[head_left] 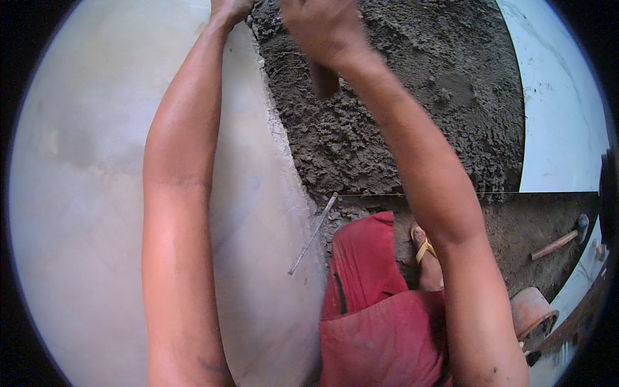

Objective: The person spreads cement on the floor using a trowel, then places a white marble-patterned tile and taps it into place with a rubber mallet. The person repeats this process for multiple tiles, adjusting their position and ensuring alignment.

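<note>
My right hand [327, 31] is closed round a tool with a brown handle [324, 80], whose butt end sticks out below the fist. The tool's working end is hidden, and the hand is slightly blurred. It is above rough, dark wet mortar [445, 97]. At the top edge, my left hand [232, 9] is by the ragged border of a smooth pale slab [84, 213]. Its fingers are cut off by the picture's edge.
A thin taut string [503, 193] runs right from a metal rod [313, 233] lying by the slab's edge. Glossy white tile [561, 103] borders the mortar on the right. A wooden-handled hammer [558, 244] and an orange bucket [530, 306] lie at the lower right, beyond my sandalled foot [427, 253].
</note>
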### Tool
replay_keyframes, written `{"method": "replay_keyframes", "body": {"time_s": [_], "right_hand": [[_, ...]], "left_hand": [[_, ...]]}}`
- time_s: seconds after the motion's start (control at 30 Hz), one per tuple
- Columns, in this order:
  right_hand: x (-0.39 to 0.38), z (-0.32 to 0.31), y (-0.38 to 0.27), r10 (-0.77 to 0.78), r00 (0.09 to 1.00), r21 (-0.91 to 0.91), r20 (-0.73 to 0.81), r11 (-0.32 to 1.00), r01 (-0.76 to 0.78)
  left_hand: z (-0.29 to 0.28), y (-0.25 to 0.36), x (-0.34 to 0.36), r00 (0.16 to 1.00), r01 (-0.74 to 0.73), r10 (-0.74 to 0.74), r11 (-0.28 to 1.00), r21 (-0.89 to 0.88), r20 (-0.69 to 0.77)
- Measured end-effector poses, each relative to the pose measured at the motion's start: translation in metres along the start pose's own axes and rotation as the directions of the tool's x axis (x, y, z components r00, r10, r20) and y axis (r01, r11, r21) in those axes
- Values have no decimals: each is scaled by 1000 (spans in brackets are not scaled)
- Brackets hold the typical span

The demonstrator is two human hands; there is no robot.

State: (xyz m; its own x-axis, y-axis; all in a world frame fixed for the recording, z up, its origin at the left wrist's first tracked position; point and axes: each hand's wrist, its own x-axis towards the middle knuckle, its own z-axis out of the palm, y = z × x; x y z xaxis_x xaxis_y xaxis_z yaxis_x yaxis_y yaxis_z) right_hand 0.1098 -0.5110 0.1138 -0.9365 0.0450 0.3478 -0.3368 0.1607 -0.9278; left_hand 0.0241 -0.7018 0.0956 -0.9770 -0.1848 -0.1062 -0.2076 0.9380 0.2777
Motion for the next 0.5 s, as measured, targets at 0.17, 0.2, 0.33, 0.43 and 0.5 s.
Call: {"method": "replay_keyframes", "body": {"time_s": [0.17, 0.2, 0.33, 0.43, 0.5], "right_hand": [[-20, -11, 3, 495, 696, -49, 520, 831, -554], [-17, -13, 4, 381, 820, -3, 428, 907, -420], [18, -47, -64, 395, 858, 253, 328, 839, -482], [29, -54, -41, -42, 996, 435, 78, 900, 4], [29, -7, -27, -1, 944, 295, -329, 950, 104]], "left_hand": [[16, -60, 27, 988, -21, 37, 993, 113, -147], [19, -67, 30, 986, -33, 50, 994, 108, -161], [3, -12, -11, 979, 203, -203, 979, 13, 0], [-6, 10, -6, 990, -140, 132, 967, 212, 53], [-3, -2, -1, 1000, 15, -15, 1000, 15, 0]]}}
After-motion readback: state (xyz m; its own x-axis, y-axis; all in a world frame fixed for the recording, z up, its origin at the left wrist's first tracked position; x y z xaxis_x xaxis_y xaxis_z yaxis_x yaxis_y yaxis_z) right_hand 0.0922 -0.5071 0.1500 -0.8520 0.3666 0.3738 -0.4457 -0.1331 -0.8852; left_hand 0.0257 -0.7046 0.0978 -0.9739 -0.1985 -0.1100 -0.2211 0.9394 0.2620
